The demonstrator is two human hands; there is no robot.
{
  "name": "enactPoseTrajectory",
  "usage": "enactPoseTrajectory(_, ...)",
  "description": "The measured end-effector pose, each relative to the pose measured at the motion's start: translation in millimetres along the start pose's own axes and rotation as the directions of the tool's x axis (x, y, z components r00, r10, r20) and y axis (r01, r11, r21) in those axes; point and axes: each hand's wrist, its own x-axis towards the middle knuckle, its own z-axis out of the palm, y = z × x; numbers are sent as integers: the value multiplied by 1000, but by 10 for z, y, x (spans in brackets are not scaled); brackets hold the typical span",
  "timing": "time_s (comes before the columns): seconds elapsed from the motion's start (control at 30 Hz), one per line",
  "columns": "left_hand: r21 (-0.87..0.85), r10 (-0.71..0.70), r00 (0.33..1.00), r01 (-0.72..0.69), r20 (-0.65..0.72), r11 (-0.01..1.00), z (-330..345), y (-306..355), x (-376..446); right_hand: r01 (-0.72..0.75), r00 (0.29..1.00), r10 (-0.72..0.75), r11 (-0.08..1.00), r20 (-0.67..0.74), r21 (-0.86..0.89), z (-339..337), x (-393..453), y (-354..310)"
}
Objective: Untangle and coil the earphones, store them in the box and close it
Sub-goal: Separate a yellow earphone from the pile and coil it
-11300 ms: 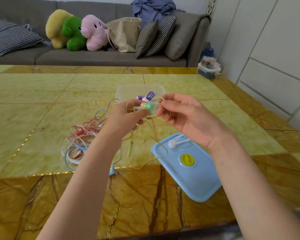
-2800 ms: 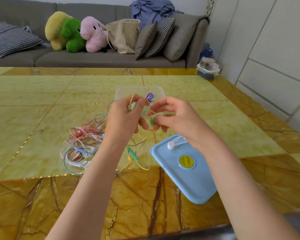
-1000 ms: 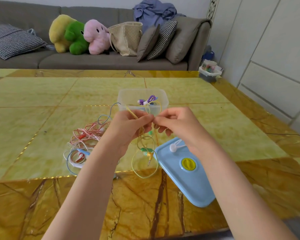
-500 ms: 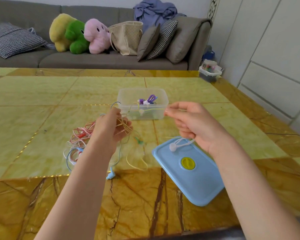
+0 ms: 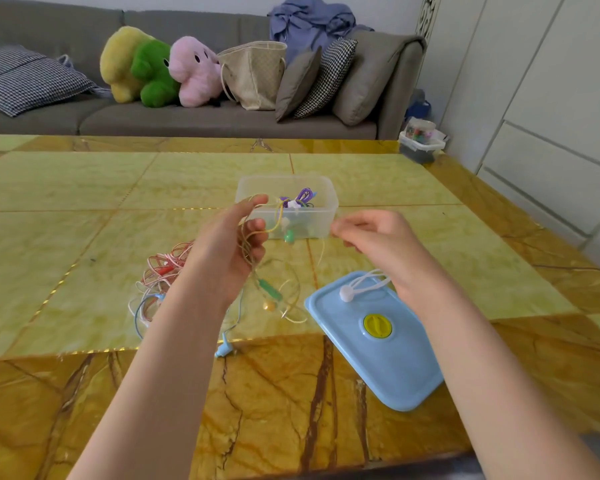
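Yellow cable is the item in hand. Head view, the only one supplied: the left hand [image 5: 231,249] holds a loose bundle of the yellow earphones [image 5: 274,289], loops gathered between thumb and curled fingers [image 5: 257,226], with the green inline piece and further slack hanging below toward the worktop [image 5: 66,220]. The right hand [image 5: 374,237] is held just beside the box [image 5: 329,216], fingertips pinched together on the far end of the same cable; the strand itself is thin and faint where it meets the fingertips, so the grip there is judged, not plainly seen.

Change: one second ago both hands met over the cable in front of the box. They now stand well apart, and the yellow cable is drawn out between them. This suggests a knot has been released and a length freed, so coiling of this set can likely begin.

The box stands open on the worktop behind the hands, with a purple set [image 5: 303,197] already inside. The blue lid [image 5: 378,344] lies flat at the right, a white earphone [image 5: 357,287] resting on it. A red, white and blue tangle [image 5: 160,275] remains on the worktop, partly hidden by the left forearm.

Hard to make out: whether the green earbud [image 5: 289,236] hangs in front of the box or lies inside it, and where individual yellow loops cross.
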Motion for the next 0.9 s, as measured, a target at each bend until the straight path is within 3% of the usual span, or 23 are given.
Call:
enactPoseTrajectory(0.1,114,59,998,-59,5,992,47,-18,-37,116,987,-106,990,-118,79,8,10,-65)
enactPoseTrajectory(0.2,205,138,990,-140,24,969,90,-52,-81,185,983,-183,972,-28,143,45,-32,-156)
enactPoseTrajectory(0.4,360,297,953,-256,-61,897,151,-94,-92,138,987,-149,976,53,167,117,-57,-195)
enactPoseTrajectory(0.5,394,338,939,-286,-69,874,176,-100,-95,148,982,-139,987,129,-62,132,-80,-185)
enactPoseTrajectory(0.63,340,309,948,-267,-76,902,176,-103,-80,206,958,-106,901,268,-382,177,-101,-155)
enactPoseTrajectory(0.7,364,273,962,-247,-22,898,167,-98,-75,207,956,-99,897,276,-392,168,-89,-143)
enactPoseTrajectory(0.77,404,219,971,-239,96,883,154,-94,-83,159,976,-100,934,195,-319,145,-64,-122)
enactPoseTrajectory(0.9,591,208,945,-321,252,740,151,-127,-112,98,994,-88,984,71,-147,88,-36,-100)
